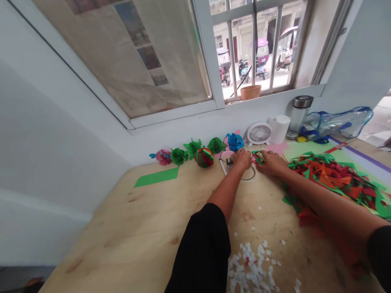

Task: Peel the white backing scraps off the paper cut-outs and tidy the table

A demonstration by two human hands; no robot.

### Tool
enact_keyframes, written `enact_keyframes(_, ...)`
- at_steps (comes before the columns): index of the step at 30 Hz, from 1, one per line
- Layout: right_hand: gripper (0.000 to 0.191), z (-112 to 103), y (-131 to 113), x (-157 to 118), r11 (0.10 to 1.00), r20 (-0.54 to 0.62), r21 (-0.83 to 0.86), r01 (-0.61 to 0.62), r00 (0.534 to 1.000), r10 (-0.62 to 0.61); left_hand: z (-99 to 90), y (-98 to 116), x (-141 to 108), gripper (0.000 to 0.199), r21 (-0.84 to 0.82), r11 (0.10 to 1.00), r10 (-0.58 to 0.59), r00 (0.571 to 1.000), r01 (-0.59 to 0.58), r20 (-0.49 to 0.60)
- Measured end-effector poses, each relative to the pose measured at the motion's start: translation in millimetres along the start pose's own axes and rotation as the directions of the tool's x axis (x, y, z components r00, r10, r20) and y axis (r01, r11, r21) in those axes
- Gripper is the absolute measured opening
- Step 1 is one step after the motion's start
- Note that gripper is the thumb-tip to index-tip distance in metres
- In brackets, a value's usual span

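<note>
Both my arms reach to the back of the wooden table. My left hand (242,158) is closed, fingers curled down above a ring of wire (252,175) and beside a pair of pliers (229,163); what its fingertips hold, if anything, is hidden. Just to the right, my right hand (273,162) has its fingers bent around a small piece of green, red and yellow paper (259,158). A white stick (222,167) lies left of the pliers. Behind my left hand stands a blue folded-paper figure (235,141).
Paper flowers (179,156) and a striped red-green ball (204,158) line the wall, near a green paper strip (157,177). A small fan (259,133), glass bottle (299,117) and clear bag (339,122) stand behind. Paper cuttings (339,179) pile right; white scraps (253,264) lie in front.
</note>
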State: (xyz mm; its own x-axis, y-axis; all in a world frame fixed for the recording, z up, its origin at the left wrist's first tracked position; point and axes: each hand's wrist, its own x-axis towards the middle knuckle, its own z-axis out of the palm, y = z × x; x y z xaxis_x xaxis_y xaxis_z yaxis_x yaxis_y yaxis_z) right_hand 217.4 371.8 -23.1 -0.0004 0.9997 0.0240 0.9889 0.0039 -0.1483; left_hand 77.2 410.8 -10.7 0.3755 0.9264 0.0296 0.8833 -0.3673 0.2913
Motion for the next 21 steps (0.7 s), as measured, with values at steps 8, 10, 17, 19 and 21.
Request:
enact_keyframes(8, 0.076, -1, 11, 25, 0.991, 0.068, -0.035, 0.127, 0.990, -0.125, -6.1, -5, 18, 0.022, -0.070, 0.997, -0.007, 0.994, 0.015, 0.113)
enact_keyframes(10, 0.074, -2, 11, 31, 0.980, 0.094, -0.034, 0.196, 0.977, -0.192, -11.4, -11, 18, 0.016, -0.101, 0.995, 0.002, 0.993, 0.010, 0.118)
enact_keyframes(17, 0.040, -5, 12, 10, 0.921, 0.166, -0.061, 0.385, 0.914, -0.371, -34.7, -46, 20, 0.014, -0.210, 0.978, 0.023, 0.997, -0.008, 0.071)
enact_keyframes(19, 0.039, -8, 14, -8, 0.903, 0.179, -0.067, 0.425, 0.895, -0.408, -35.3, -51, 23, 0.019, -0.222, 0.975, 0.032, 0.995, -0.011, 0.092)
enact_keyframes(21, 0.037, -10, 17, -27, 0.882, 0.174, -0.081, 0.464, 0.878, -0.446, -32.4, -51, 25, 0.027, -0.222, 0.975, 0.052, 0.990, -0.021, 0.132)
